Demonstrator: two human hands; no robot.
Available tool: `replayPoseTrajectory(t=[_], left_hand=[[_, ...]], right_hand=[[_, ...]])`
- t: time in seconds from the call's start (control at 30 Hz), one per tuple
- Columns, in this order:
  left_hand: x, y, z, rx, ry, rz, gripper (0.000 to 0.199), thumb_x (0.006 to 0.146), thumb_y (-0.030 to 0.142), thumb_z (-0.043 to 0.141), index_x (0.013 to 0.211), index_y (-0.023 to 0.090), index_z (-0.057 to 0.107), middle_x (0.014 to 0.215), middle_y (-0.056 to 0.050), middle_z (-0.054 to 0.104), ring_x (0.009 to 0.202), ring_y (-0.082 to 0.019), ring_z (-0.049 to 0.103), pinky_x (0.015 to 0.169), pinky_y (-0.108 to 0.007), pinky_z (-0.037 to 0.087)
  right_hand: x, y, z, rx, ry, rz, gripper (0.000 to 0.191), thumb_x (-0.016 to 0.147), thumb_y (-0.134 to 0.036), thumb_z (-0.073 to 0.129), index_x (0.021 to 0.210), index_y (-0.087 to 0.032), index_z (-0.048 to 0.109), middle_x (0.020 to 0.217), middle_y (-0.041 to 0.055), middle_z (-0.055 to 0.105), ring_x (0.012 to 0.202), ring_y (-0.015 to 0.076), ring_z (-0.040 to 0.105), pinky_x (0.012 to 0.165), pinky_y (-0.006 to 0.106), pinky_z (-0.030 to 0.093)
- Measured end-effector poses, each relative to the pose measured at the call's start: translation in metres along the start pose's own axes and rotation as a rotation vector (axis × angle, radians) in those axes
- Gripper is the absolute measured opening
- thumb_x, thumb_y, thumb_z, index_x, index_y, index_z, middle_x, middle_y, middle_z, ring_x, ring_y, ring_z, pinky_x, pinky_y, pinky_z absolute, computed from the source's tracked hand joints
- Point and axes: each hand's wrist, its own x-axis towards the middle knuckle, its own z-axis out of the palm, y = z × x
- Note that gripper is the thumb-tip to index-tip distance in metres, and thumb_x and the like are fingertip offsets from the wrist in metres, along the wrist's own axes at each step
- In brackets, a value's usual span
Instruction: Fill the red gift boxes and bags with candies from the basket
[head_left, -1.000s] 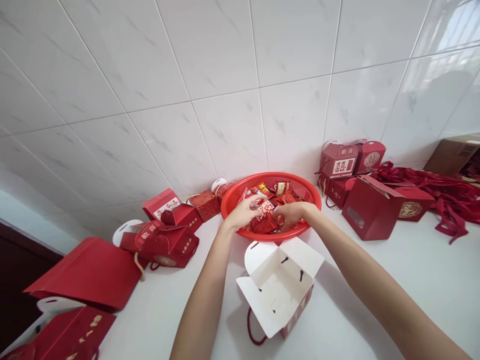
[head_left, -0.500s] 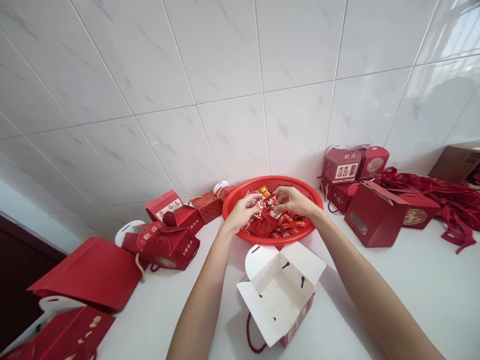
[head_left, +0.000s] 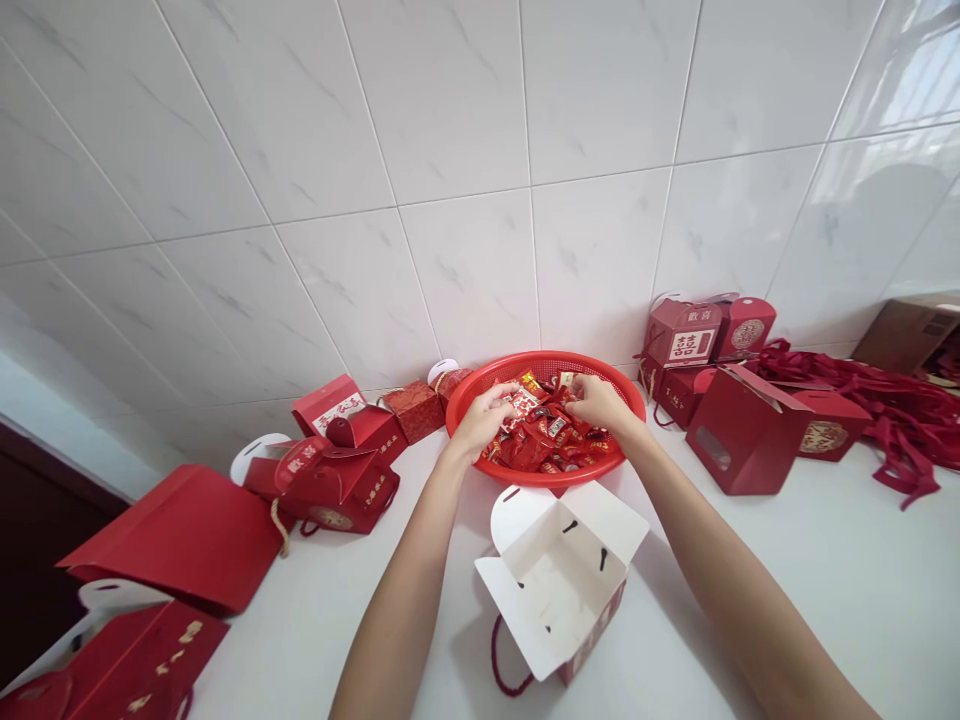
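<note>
A red plastic basket (head_left: 636,418) holds a heap of wrapped candies (head_left: 534,446), mostly in red wrappers. At the left of the heap, my left hand (head_left: 484,422) has its thumb and fingers closed around the edge of a red-and-white candy packet (head_left: 524,404). My right hand (head_left: 602,405) reaches into the right of the basket with curled fingers. Its fingertips are among the candies, and what they pinch is hidden. In front of the basket, between my forearms, stands a gift box (head_left: 564,570) with white flaps spread apart, bare inside, with a dark red cord handle at its side.
Several red gift boxes (head_left: 341,490) crowd the left side, with a large red box (head_left: 176,535) nearer me. More boxes (head_left: 750,430) stand at the right, beside a pile of dark red ribbons (head_left: 900,410) and a brown carton (head_left: 904,340). A tiled wall (head_left: 465,260) rises behind.
My right hand has moved slightly right, away from my left hand, uncovering more candies in the middle. My left hand stays by the red-and-white packet. The view has shifted slightly.
</note>
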Motion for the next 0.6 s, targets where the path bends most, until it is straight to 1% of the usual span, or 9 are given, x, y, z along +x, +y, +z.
replayPoseTrajectory(t=[0.07,0.1,0.17,0.27,0.37,0.43,0.53,0.57,0.6], left_hand=[[0.0,0.0,0.0,0.016,0.033,0.01,0.044,0.068,0.015,0.054,0.108,0.017,0.073,0.101,-0.004,0.071,0.096,-0.019,0.059,0.087,-0.027,0.046],[0.0,0.0,0.001,0.017,0.044,0.016,0.04,0.067,0.016,0.054,0.101,0.018,0.075,0.109,-0.005,0.071,0.104,-0.021,0.058,0.091,-0.028,0.045],[0.0,0.001,0.001,0.009,0.057,0.02,0.035,0.066,0.017,0.053,0.092,0.018,0.075,0.115,-0.004,0.071,0.114,-0.024,0.056,0.096,-0.03,0.044],[0.0,0.0,0.002,-0.01,0.053,0.022,0.033,0.064,0.017,0.052,0.087,0.018,0.076,0.11,-0.005,0.073,0.11,-0.025,0.058,0.095,-0.032,0.045],[0.001,-0.001,0.001,-0.034,0.051,0.047,0.032,0.064,0.019,0.052,0.086,0.018,0.076,0.102,-0.005,0.074,0.1,-0.023,0.061,0.091,-0.032,0.046],[0.002,-0.002,0.001,-0.043,0.055,0.059,0.031,0.064,0.019,0.052,0.085,0.019,0.076,0.098,-0.005,0.074,0.097,-0.023,0.061,0.089,-0.033,0.047],[0.001,-0.001,0.001,-0.049,0.055,0.051,0.031,0.063,0.018,0.052,0.082,0.02,0.076,0.096,-0.004,0.075,0.096,-0.022,0.061,0.09,-0.032,0.047],[0.001,0.0,0.001,-0.053,0.054,0.043,0.031,0.062,0.017,0.052,0.082,0.02,0.076,0.096,-0.003,0.075,0.096,-0.022,0.061,0.09,-0.032,0.047],[0.001,0.001,0.002,-0.057,0.054,0.036,0.031,0.062,0.017,0.051,0.081,0.02,0.076,0.096,-0.003,0.075,0.095,-0.022,0.061,0.091,-0.032,0.046]], right_hand=[[-0.002,-0.001,-0.001,-0.133,-0.017,0.082,0.014,0.069,-0.012,0.059,0.081,-0.019,0.062,0.084,0.0076,0.069,0.079,0.0236,0.063,0.061,0.028,0.037],[-0.003,-0.001,-0.001,-0.18,-0.045,0.095,0.015,0.071,-0.009,0.058,0.081,-0.019,0.064,0.087,0.009,0.07,0.081,0.0241,0.064,0.061,0.028,0.038],[-0.003,-0.003,0.0,-0.253,-0.108,0.06,0.019,0.074,-0.006,0.056,0.084,-0.017,0.067,0.092,0.0104,0.072,0.086,0.0242,0.066,0.062,0.027,0.039],[0.004,-0.009,0.003,-0.368,-0.212,-0.133,0.029,0.077,-0.003,0.055,0.098,-0.017,0.07,0.106,0.0114,0.073,0.099,0.0248,0.067,0.071,0.026,0.044],[0.018,-0.017,0.008,-0.477,-0.373,-0.336,0.044,0.076,-0.004,0.06,0.117,-0.019,0.068,0.119,0.0114,0.07,0.112,0.0266,0.064,0.081,0.027,0.047],[0.028,-0.022,0.014,-0.526,-0.461,-0.365,0.061,0.071,-0.009,0.07,0.13,-0.021,0.061,0.126,0.0114,0.067,0.115,0.0288,0.063,0.085,0.029,0.049],[0.04,-0.027,0.027,-0.619,-0.541,-0.3,0.094,0.052,-0.016,0.088,0.14,-0.025,0.054,0.132,0.0119,0.065,0.117,0.0336,0.062,0.087,0.033,0.052],[0.042,-0.027,0.032,-0.63,-0.537,-0.296,0.098,0.047,-0.015,0.09,0.138,-0.024,0.056,0.13,0.0125,0.065,0.116,0.0352,0.063,0.087,0.035,0.053],[0.044,-0.026,0.035,-0.63,-0.516,-0.299,0.096,0.044,-0.013,0.09,0.134,-0.024,0.059,0.127,0.0128,0.067,0.114,0.0362,0.064,0.086,0.036,0.053]])
